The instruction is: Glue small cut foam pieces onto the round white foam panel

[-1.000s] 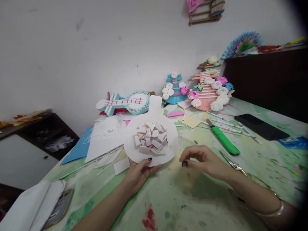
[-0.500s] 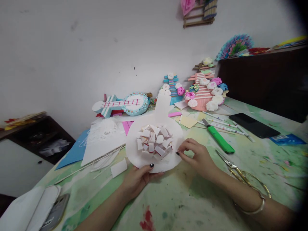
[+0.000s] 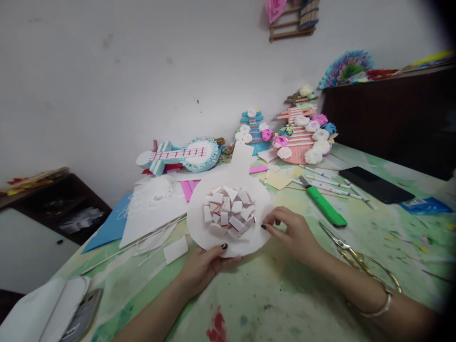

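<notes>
A white round cardboard piece with a narrow neck (image 3: 263, 194) is tilted up over the table. Many small folded white pieces (image 3: 228, 209) are clustered at its middle, some with red edges. My left hand (image 3: 210, 266) grips its lower edge, thumb on the front face and fingers behind. At the right edge, my right hand (image 3: 285, 228) has thumb and forefinger pinched together by the rim; whether they hold the rim or some small thing cannot be made out.
Gold-handled scissors (image 3: 352, 251), a green cutter (image 3: 326, 206), markers (image 3: 331, 185) and a black phone (image 3: 375, 184) lie right. White paper (image 3: 153, 213) and a small white piece (image 3: 175, 250) lie left. Decorated instrument models (image 3: 297, 137) stand behind. A grey phone (image 3: 83, 316) is front left.
The cardboard piece has tipped slightly, its neck a little lower and its disc shifted slightly right. Both hands have hardly moved.
</notes>
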Demonstrator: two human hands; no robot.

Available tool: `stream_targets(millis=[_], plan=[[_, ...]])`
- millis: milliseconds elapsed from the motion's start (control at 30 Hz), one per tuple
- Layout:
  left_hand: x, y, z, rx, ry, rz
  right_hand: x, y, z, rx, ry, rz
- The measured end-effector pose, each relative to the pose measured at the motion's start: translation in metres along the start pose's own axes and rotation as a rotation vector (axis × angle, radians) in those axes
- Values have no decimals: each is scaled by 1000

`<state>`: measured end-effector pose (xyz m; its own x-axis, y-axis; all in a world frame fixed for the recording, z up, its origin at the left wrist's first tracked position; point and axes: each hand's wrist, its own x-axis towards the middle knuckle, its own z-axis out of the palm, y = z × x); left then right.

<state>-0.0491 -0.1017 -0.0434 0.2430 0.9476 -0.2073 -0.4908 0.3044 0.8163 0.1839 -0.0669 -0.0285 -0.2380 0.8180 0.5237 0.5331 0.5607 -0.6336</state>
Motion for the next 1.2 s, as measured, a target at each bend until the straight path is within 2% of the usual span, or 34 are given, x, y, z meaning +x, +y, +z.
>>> stream_targets(millis=[100,233,500,567,633,700,767,833,900,967,1200], plan=[[0,0,-1,-5,18,12,7,10,-14,126,129,128],[2,1,-2,-5,38,15,17,22,-36,350,425,231],[3,3,0,3,102,67,31,45,-87,476,1035,90],[3,3,1,23,98,72,30,46,-93,403,1088,37],[2,2,1,53,83,56,27,42,-89,230,982,-17],[1,1,1,94,61,31,20,32,-77,76,744,-64],[-1,0,2,138,38,4,13,18,-59,36,468,-109],[-2,0,4,178,18,-14,6,3,-42,-21,159,-233],[-4,0,6,205,8,-21,2,-8,-29,-80,-14,-313],[-5,0,7,217,1,-17,-1,-14,-23,-136,-61,-335],[-6,-5,3,286,-53,-11,-4,-7,-17,-221,-36,-376]])
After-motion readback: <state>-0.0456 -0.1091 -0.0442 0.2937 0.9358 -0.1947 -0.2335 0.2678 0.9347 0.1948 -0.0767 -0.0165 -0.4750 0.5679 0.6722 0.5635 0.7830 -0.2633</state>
